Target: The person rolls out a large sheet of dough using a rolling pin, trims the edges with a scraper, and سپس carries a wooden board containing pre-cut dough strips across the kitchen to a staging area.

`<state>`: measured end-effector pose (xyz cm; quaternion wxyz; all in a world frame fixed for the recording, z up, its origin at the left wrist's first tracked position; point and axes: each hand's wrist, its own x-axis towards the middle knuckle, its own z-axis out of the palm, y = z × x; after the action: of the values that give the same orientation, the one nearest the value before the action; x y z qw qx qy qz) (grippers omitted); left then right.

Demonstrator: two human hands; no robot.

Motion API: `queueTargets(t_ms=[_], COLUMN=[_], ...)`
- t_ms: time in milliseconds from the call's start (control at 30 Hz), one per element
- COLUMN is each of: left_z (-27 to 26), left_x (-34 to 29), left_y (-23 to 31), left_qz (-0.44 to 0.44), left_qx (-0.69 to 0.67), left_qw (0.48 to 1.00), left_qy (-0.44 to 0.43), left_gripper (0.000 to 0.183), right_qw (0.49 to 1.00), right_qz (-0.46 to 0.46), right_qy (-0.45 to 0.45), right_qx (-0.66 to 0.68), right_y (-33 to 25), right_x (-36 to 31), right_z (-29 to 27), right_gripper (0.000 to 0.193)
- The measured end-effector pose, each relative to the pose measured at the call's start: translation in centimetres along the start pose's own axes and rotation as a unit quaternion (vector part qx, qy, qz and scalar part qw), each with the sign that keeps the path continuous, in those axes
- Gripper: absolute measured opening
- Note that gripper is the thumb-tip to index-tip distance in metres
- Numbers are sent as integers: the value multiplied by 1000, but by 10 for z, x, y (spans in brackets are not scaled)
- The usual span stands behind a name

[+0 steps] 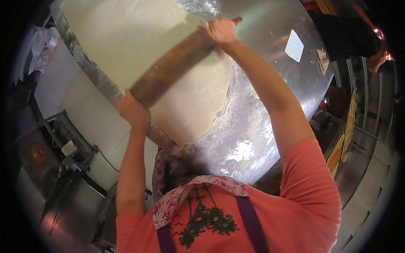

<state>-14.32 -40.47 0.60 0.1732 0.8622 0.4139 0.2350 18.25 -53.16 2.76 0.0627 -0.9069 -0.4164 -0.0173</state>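
Note:
A large wooden rolling pin (pixel 175 67) lies slantwise across a broad sheet of pale dough (pixel 190 105), its barrel slightly blurred. My left hand (pixel 133 110) is closed around the near left end of the pin, by the table's left edge. Farther off to the right, my right hand (pixel 221 31) grips the other end, with the tip of the handle sticking out past it. The dough reaches from the far left toward me, its near edge uneven. Part of the sheet is hidden under the pin.
Flour dusts the metal table (pixel 249 126) beside the dough. To the right lie a white flat scraper (pixel 294 45) and a crumpled beige cloth (pixel 322 61). Another person's hand (pixel 377 61) shows at the far right. Dark equipment (pixel 69 141) stands at the lower left.

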Motion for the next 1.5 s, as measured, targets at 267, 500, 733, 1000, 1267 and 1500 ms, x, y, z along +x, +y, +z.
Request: queueTargets(t_ms=[267, 500, 733, 1000, 1267, 1500], left_z=[-31, -12, 29, 62, 63, 71], left_x=[-112, -99, 46, 84, 83, 88], left_y=[43, 47, 133, 137, 134, 142], left_qz=[103, 89, 3, 455, 521, 541], left_qx=[-13, -68, -454, -94, -65, -27], left_qw=[993, 984, 849, 840, 752, 739], left_qy=[-58, -137, -270, -279, -398, -402], left_gripper=[27, 33, 37, 55, 67, 69], right_qw=[979, 966, 981, 915, 879, 845], right_qz=[-99, 64, -12, 51, 84, 141], right_qy=[-91, -190, -193, -238, -320, -395], right_qx=[-154, 162, -4, -323, -344, -332], right_y=[66, 43, 9, 88, 150, 141], right_x=[-153, -199, -149, 7, 66, 94], right_z=[-16, -178, -324, -316, -266, -252], right_gripper=[34, 63, 84, 66, 77, 76])
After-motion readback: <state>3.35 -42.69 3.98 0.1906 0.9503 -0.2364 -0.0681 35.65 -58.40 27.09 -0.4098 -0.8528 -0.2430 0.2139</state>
